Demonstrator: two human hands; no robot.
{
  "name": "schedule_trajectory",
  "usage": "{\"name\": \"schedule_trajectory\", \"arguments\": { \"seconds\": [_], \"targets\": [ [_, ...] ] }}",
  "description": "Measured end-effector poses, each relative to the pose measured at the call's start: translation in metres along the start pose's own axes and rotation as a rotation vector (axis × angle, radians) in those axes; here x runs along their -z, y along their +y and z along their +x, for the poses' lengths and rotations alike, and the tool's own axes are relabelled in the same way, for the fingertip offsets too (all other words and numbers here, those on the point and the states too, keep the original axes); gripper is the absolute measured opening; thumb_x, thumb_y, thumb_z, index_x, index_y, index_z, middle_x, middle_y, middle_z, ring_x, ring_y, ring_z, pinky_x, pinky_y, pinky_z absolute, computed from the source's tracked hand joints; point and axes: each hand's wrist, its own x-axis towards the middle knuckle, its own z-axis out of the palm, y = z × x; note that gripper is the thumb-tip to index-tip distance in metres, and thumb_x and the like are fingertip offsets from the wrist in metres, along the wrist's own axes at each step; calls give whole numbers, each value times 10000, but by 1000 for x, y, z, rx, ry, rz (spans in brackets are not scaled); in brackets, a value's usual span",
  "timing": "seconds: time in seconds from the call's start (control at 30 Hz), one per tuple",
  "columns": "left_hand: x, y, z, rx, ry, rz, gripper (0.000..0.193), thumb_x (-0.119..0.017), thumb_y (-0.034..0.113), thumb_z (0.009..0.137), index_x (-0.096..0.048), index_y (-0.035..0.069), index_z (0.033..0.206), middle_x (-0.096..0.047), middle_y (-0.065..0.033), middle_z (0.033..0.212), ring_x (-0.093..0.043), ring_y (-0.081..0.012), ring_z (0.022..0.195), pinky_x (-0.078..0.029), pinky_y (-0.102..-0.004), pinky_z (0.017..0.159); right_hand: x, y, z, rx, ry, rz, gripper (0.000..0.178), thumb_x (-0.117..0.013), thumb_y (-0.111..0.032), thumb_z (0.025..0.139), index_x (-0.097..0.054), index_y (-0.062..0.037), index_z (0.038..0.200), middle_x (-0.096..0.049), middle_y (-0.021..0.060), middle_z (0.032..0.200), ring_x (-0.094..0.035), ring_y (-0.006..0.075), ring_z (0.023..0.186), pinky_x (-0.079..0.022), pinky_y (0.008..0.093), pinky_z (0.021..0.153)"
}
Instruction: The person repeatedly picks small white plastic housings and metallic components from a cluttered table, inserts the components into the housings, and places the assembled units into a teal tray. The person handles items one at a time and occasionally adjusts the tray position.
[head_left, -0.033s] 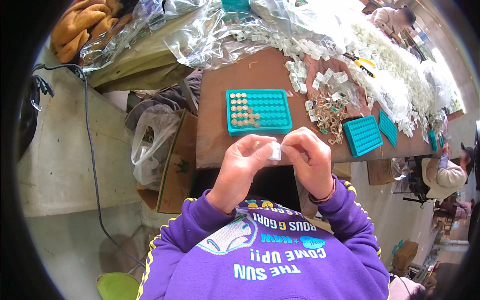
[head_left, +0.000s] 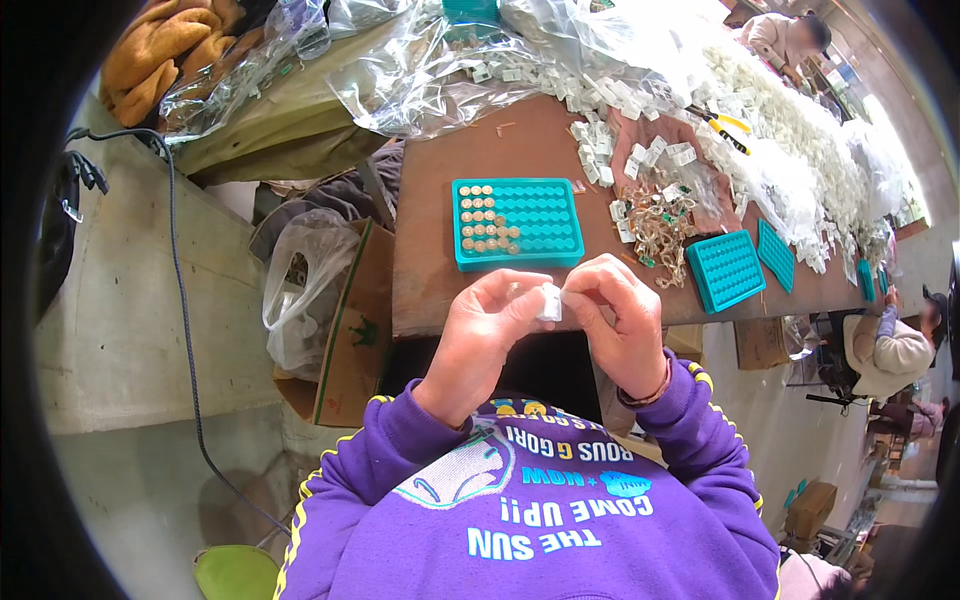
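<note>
Just past the near edge of the table (head_left: 430, 290), my left hand (head_left: 480, 335) pinches a small white plastic block (head_left: 551, 303) between thumb and fingers. The thumb and forefinger of my right hand (head_left: 625, 320) are pressed together at the block's right side. Whatever sits between those right fingertips is hidden or too small to name. Beyond both hands lies a teal tray (head_left: 518, 262) with rows of round pockets. Tan, coin-like discs (head_left: 477, 217) fill pockets on its left side, while the pockets to the right hold none.
Right of the tray is a tangled heap of small parts (head_left: 660, 235), beside another teal tray (head_left: 727, 272). Yellow-and-black pliers (head_left: 722, 128) lie by a large pile of white plastic pieces (head_left: 770, 150). A cardboard box (head_left: 355, 330) stands left of the table. Other people work at right.
</note>
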Motion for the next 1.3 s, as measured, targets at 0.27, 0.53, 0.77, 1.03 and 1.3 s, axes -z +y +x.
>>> {"name": "schedule_trajectory", "arguments": {
  "seconds": [0.27,0.53,0.77,1.03,1.3],
  "targets": [
    [0,-2,-1,-22,-20,76,226,-633,133,933,-605,-17,1101,-650,-67,964,-617,-135,872,-511,-280,822,-5,-4,-7,69,4,-75,100,-631,64,808,-587,8,878,-594,111,805,-621,243,664,-501,306,582],
    [-1,1,0,20,4,49,223,-603,160,956,-596,-2,1109,-640,-65,1004,-627,-142,929,-521,-303,857,-5,4,-12,-188,36,237,92,-618,74,832,-576,13,887,-586,114,806,-630,213,682,-503,281,605],
    [-4,1,-1,48,28,34,239,-636,157,933,-604,-12,1100,-648,-62,964,-606,-127,869,-504,-272,820,0,-2,-6,8,-8,-12,92,-610,65,843,-558,4,888,-577,120,785,-620,244,665,-494,312,581],
    [-5,4,-3,23,23,48,223,-632,141,934,-606,-14,1092,-647,-60,954,-603,-122,865,-502,-265,811,-3,-6,-10,-60,23,25,98,-627,51,836,-567,2,897,-585,125,790,-622,272,662,-499,321,578],
    [-3,5,-4,45,-22,79,175,-593,133,959,-597,8,1081,-626,-27,965,-617,-129,927,-509,-296,855,1,-15,-5,44,-16,-128,103,-628,67,818,-572,2,875,-603,129,800,-631,295,676,-509,335,585]
  ]
}}
